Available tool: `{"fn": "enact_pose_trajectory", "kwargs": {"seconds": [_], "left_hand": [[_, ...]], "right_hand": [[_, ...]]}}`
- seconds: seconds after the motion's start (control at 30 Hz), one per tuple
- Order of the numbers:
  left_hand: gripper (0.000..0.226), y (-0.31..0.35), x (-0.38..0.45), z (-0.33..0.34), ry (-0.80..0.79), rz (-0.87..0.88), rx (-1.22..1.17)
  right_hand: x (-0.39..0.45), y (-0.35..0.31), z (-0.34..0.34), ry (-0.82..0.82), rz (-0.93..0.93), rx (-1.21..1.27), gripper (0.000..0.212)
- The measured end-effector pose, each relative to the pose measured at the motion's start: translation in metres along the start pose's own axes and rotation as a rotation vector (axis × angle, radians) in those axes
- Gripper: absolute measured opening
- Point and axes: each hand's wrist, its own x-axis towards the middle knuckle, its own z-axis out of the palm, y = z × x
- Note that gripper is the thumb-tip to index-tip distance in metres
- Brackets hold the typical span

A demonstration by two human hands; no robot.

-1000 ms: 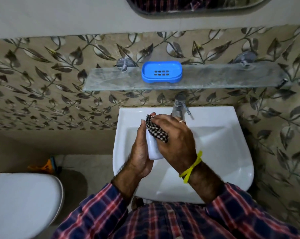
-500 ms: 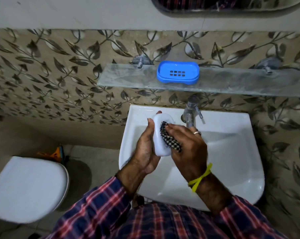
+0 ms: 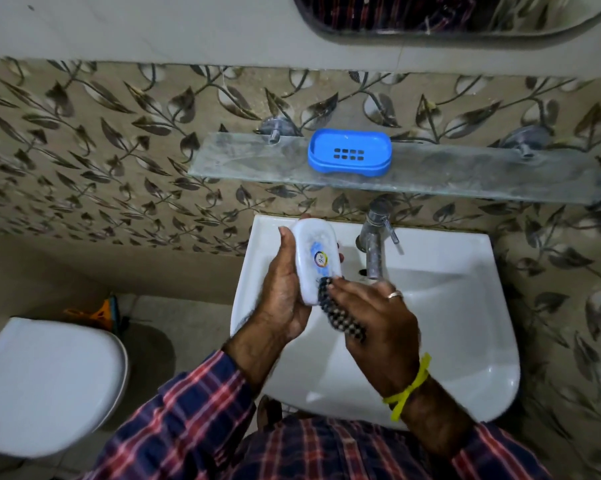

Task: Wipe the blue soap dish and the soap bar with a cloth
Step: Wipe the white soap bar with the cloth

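The left hand [image 3: 285, 296] is cupped about one white soap bar [image 3: 318, 259], thumb along its left edge and fingertips just showing past its right edge, so the bar stands on end above the sink [image 3: 465, 327] with a small round coloured mark facing up. The right hand [image 3: 378, 323] is curled around one dark checked cloth [image 3: 340, 313], its fingers pressing the bunched fabric against the bar's lower end. How much cloth lies under the palm is hard to tell, as the hand covers most of it. A ring [image 3: 395, 294] sits on one right finger and a yellow band [image 3: 410, 389] circles that wrist. Both sleeves are red and blue plaid.

Both hands hang over the left half of the one white sink. One metal tap [image 3: 373, 244] stands at the sink's back edge, just right of the soap.

Above the tap runs one glass shelf [image 3: 465, 171], fixed to the leaf-patterned wall by two metal brackets. One blue dish [image 3: 350, 152] sits on the shelf left of its middle, upright, with two rows of drain slots in its floor and nothing in it. It is well apart from the hands.

To the lower left is one white toilet lid [image 3: 46, 382], and beyond it something orange on the floor, too dim to name. A mirror edge [image 3: 430, 32] crosses the top.
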Motion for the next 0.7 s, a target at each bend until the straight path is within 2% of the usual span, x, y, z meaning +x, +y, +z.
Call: {"fn": "enact_pose_trajectory", "kwargs": {"seconds": [0.07,0.2,0.33,0.47,0.6,0.7], "left_hand": [[0.073,-0.002,0.000,0.001,0.001,-0.020,-0.008],[0.081,0.005,0.000,0.002,-0.001,-0.008,-0.005],[0.079,-0.001,-0.005,0.001,0.022,-0.027,-0.014],[0.081,0.002,-0.007,-0.003,-0.008,-0.013,-0.025],[0.082,-0.010,-0.012,-0.005,-0.008,-0.036,0.037],[0.079,-0.011,-0.016,-0.009,-0.041,-0.022,0.006]], "right_hand": [[0.005,-0.001,0.004,0.040,0.047,0.034,0.045],[0.000,-0.007,0.001,-0.031,-0.071,-0.002,0.047],[0.012,-0.004,0.003,0.053,0.059,0.047,0.038],[0.005,-0.006,0.001,0.003,-0.053,0.016,0.044],[0.018,-0.004,0.004,0.077,0.050,0.055,0.042],[0.017,-0.011,0.006,0.043,-0.057,0.031,0.044]]}}
